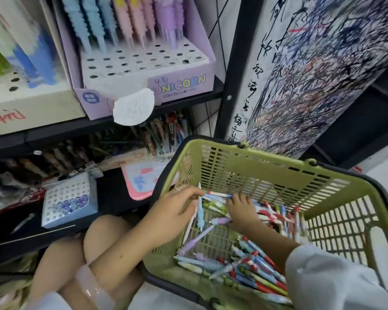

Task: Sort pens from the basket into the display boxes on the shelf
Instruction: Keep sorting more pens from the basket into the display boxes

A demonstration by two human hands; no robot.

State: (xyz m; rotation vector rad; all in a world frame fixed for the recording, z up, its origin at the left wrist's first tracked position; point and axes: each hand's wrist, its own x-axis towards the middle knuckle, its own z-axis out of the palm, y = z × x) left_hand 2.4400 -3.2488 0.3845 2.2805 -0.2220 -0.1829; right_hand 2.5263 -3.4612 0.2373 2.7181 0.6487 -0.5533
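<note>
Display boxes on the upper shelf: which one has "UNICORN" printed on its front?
The lilac display box next to the black shelf upright, holding blue, pink and purple pens in a holed white insert. The cream box on its other side carries red handwriting instead.

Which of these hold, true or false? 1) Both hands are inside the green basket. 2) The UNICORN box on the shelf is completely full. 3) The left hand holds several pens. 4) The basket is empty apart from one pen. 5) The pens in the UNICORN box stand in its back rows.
1) True: the left hand and the right hand are both in the green basket.
2) False: the UNICORN box has many open holes across its front rows.
3) True: its grip is around a blue pen and others.
4) False: a pile of pens lies across the basket bottom.
5) True: the pastel pens stand at the back.
</note>
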